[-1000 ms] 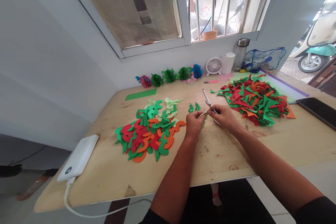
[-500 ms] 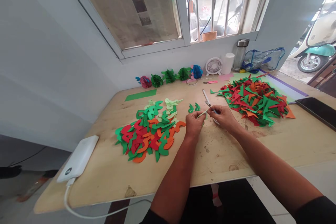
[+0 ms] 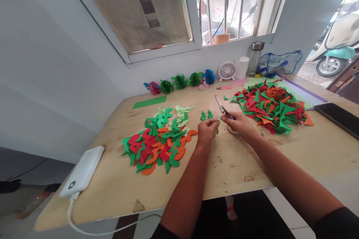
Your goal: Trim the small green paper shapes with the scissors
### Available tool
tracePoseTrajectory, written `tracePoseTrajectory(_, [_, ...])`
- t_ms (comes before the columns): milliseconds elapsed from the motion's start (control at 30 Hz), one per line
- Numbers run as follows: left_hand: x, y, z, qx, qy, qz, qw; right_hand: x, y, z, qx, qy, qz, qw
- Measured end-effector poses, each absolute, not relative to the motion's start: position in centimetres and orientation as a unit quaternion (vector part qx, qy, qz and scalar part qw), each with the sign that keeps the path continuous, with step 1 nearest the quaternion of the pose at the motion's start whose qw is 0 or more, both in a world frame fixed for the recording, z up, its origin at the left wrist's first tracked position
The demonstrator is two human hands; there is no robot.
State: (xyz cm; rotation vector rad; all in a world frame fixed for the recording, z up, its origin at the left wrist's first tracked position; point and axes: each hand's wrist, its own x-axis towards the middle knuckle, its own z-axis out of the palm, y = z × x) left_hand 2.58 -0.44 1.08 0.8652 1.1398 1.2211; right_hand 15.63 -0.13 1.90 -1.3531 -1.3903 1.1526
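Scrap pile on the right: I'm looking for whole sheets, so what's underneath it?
Pale green paper and a purple-edged sheet show at the far and right edges of the scrap pile, apparently running beneath. Whatever lies under its middle is covered.

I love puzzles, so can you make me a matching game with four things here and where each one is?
Things:
1. scissors
2. white power bank
3. piece of light green paper
4. black phone

Places:
A. near the right side of the table
B. in the left hand
C. in the right hand
D. near the left end of the table

Right pairs: 1-C, 2-D, 3-B, 4-A
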Motion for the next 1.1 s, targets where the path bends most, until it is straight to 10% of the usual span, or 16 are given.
tracePoseTrajectory(1100, [2.32, -0.65, 1.45, 0.432, 0.516, 0.48, 0.562, 16.02, 0.48, 1.84, -0.529, -0.493, 0.471, 0.506])
